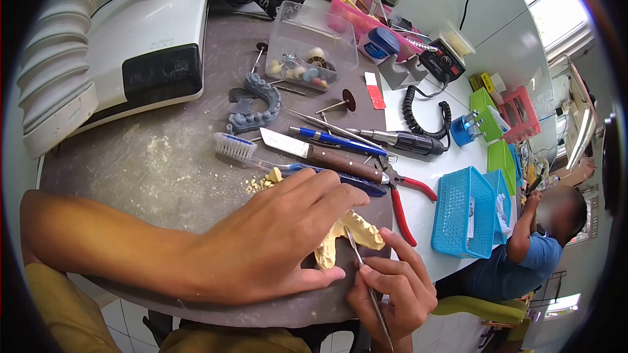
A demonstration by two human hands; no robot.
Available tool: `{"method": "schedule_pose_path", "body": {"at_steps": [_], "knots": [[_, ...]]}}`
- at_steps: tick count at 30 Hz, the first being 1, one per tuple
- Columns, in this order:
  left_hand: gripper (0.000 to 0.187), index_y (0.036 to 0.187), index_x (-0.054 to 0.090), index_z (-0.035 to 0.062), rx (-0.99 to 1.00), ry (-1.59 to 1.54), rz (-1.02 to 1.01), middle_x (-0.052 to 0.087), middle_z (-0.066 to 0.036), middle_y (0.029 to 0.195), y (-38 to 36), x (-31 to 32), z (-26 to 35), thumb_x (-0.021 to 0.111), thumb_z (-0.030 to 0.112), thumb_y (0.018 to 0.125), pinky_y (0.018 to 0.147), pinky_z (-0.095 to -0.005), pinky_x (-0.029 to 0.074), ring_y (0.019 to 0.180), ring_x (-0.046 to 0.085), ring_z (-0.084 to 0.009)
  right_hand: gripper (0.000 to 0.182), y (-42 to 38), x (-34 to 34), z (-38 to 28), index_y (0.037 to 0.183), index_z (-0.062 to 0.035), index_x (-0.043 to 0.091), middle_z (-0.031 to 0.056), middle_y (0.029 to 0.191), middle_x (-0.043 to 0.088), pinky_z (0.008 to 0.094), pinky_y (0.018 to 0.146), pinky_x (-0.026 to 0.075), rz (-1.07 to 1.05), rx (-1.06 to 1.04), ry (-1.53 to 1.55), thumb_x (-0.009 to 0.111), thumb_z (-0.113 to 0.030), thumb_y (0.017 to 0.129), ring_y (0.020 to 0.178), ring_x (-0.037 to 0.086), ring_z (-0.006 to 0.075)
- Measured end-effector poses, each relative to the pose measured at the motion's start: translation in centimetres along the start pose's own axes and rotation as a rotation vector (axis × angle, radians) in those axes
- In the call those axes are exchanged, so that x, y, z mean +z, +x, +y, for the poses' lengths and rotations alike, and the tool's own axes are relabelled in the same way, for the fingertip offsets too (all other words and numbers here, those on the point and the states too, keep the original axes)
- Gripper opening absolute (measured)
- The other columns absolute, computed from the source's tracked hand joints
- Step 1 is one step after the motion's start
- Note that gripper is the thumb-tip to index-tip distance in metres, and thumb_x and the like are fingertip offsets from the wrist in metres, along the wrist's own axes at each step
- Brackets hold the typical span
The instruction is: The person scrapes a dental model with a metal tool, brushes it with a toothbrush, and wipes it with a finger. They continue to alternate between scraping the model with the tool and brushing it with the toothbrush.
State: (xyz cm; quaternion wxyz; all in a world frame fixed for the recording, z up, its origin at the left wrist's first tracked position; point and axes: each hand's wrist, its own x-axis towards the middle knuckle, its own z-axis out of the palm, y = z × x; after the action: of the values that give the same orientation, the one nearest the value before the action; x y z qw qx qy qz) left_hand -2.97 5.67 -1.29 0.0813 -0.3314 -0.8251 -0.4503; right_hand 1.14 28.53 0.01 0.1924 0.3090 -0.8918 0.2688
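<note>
A cream-coloured plaster dental cast (360,227), curved like an arch, sits low over the grey table's front part. My left hand (281,235) reaches in from the left and grips it, fingers over the far side and thumb along the near side, hiding part of it. In my right hand (396,287) is a slim metal dental carver (356,252), held like a pen. Its tip touches the inner side of the cast. My right fingertips are against the cast's right end. Plaster crumbs (261,183) lie just beyond my left hand.
Beyond my hands lie a brush (237,148), a wooden-handled knife (347,162), red-handled pliers (402,216), a handpiece (405,141) and a grey dental model (265,116). A dust extractor (150,33) stands left, a blue basket (458,216) right. Another person (530,248) sits at far right.
</note>
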Motion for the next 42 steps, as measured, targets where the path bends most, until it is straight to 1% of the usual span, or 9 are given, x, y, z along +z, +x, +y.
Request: {"method": "schedule_pose_path", "body": {"at_steps": [3, 10, 12, 25, 28, 30, 34, 36, 42], "knots": [[0.075, 0.137, 0.054, 0.0027, -0.015, 0.010, -0.003, 0.059, -0.015, 0.111, 0.0, 0.0, 0.3, 0.089, 0.026, 0.075, 0.090, -0.0455, 0.049, 0.103, 0.059, -0.0362, 0.018, 0.2, 0.3, -0.3, 0.080, -0.0026, 0.068, 0.0146, 0.080, 0.077, 0.0497, 0.095, 0.059, 0.016, 0.047, 0.015, 0.081, 0.002, 0.069, 0.108, 0.074, 0.0428], [0.071, 0.134, 0.056, 0.0031, -0.023, 0.062, 0.016, 0.059, -0.015, 0.109, 0.1, 0.1, 0.5, 0.089, 0.024, 0.074, 0.089, -0.0454, 0.050, 0.102, 0.059, -0.0362, 0.018, 0.7, -0.5, 0.0, 0.082, -0.0029, 0.070, 0.0146, 0.079, 0.077, 0.0500, 0.096, 0.059, -0.032, 0.049, 0.036, 0.082, 0.002, 0.071, 0.107, 0.075, 0.0425], [0.069, 0.132, 0.057, 0.0029, -0.020, 0.068, 0.018, 0.060, -0.015, 0.109, 0.1, 0.2, 0.6, 0.089, 0.023, 0.074, 0.089, -0.0456, 0.050, 0.101, 0.060, -0.0362, 0.021, 0.8, -0.6, 0.4, 0.089, -0.0009, 0.072, 0.0115, 0.084, 0.076, 0.0438, 0.086, 0.064, -0.050, -0.027, 0.030, 0.085, 0.002, 0.073, 0.109, 0.074, 0.0409], [0.072, 0.134, 0.053, 0.0000, 0.034, 0.104, 0.051, 0.059, -0.016, 0.117, -0.1, 0.3, 0.5, 0.087, 0.028, 0.077, 0.096, -0.0459, 0.049, 0.110, 0.059, -0.0368, 0.019, 0.8, 0.1, 1.5, 0.084, 0.0002, 0.069, 0.0140, 0.084, 0.075, 0.0424, 0.085, 0.065, 0.004, -0.054, 0.097, 0.081, 0.008, 0.072, 0.109, 0.074, 0.0389], [0.075, 0.137, 0.050, -0.0009, 0.044, 0.093, 0.060, 0.058, -0.018, 0.119, -0.2, 0.5, 0.2, 0.087, 0.030, 0.079, 0.097, -0.0467, 0.049, 0.112, 0.058, -0.0371, 0.019, -0.1, 0.4, 1.7, 0.084, 0.0005, 0.067, 0.0149, 0.081, 0.076, 0.0422, 0.087, 0.063, 0.050, -0.006, 0.208, 0.080, 0.009, 0.072, 0.110, 0.075, 0.0384], [0.077, 0.138, 0.049, -0.0008, 0.040, 0.079, 0.054, 0.058, -0.018, 0.119, -0.3, 0.5, 0.1, 0.087, 0.030, 0.078, 0.098, -0.0469, 0.049, 0.111, 0.058, -0.0376, 0.014, -0.4, 0.4, 1.3, 0.083, 0.0010, 0.065, 0.0164, 0.078, 0.076, 0.0496, 0.102, 0.054, 0.056, 0.081, 0.230, 0.070, 0.008, 0.072, 0.111, 0.073, 0.0408], [0.077, 0.139, 0.049, -0.0001, 0.060, 0.076, 0.059, 0.057, -0.019, 0.116, -0.2, 0.5, 0.0, 0.087, 0.029, 0.078, 0.096, -0.0473, 0.049, 0.109, 0.058, -0.0386, 0.013, -0.3, 0.3, 1.3, 0.083, 0.0007, 0.065, 0.0165, 0.079, 0.076, 0.0497, 0.102, 0.054, 0.054, 0.095, 0.227, 0.071, 0.008, 0.073, 0.113, 0.073, 0.0414], [0.077, 0.139, 0.050, 0.0002, 0.052, 0.071, 0.041, 0.057, -0.019, 0.116, -0.2, 0.4, 0.1, 0.087, 0.029, 0.078, 0.095, -0.0475, 0.049, 0.108, 0.057, -0.0388, 0.020, -0.1, 0.1, 1.3, 0.084, 0.0000, 0.068, 0.0151, 0.081, 0.077, 0.0413, 0.090, 0.062, 0.043, 0.015, 0.163, 0.080, 0.009, 0.071, 0.111, 0.074, 0.0393], [0.076, 0.138, 0.051, 0.0009, 0.037, 0.064, 0.031, 0.057, -0.019, 0.115, -0.2, 0.4, 0.2, 0.088, 0.028, 0.078, 0.093, -0.0475, 0.050, 0.107, 0.057, -0.0391, 0.020, 0.0, 0.0, 0.9, 0.085, -0.0008, 0.069, 0.0137, 0.081, 0.077, 0.0420, 0.089, 0.062, 0.020, -0.025, 0.077, 0.082, 0.007, 0.071, 0.111, 0.074, 0.0408]]}}
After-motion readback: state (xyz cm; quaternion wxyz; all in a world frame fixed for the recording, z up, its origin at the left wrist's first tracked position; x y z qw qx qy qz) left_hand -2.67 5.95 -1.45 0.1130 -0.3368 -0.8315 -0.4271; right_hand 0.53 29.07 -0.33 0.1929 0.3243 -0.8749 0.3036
